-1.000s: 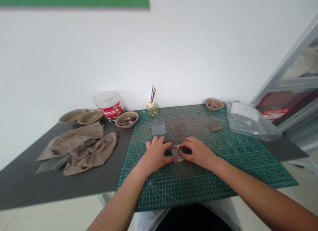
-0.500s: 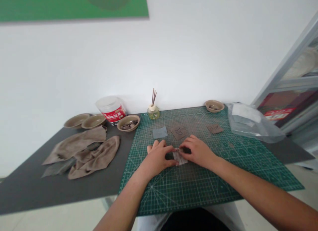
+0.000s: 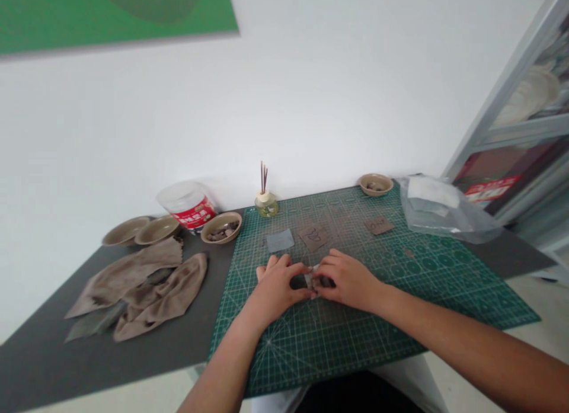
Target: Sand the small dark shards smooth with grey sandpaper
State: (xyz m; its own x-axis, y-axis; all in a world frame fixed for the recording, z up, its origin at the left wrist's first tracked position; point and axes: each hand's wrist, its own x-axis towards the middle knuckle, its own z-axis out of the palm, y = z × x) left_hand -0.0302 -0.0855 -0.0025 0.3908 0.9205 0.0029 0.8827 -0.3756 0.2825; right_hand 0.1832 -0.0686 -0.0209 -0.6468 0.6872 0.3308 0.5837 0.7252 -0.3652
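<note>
A small greyish-white piece that looks like fabric (image 3: 310, 281) lies on the green cutting mat (image 3: 391, 330), mostly hidden by fingers. My left hand (image 3: 276, 287) pinches its left side between thumb and index finger, the other fingers curled forward. From the right, my right hand (image 3: 350, 281) grips the same piece, fingertips close to the left ones. Just beyond the hands are a blue-grey square (image 3: 280, 240) and a brown square with handwritten marks (image 3: 313, 236). Another marked brown square (image 3: 379, 226) sits farther right.
Brown and grey cloths (image 3: 164, 300) lie on the dark table at left. Behind them stand stacked bowls (image 3: 155, 231), a red-labelled tub (image 3: 191, 208) and a bowl of dark bits (image 3: 221, 228). A reed diffuser (image 3: 267, 205), another bowl (image 3: 376, 185) and a plastic bag (image 3: 444, 211) line the back.
My right fingers have come closer to the left ones, and the fabric piece looks folded smaller, with less of it showing. The whole view has shifted slightly.
</note>
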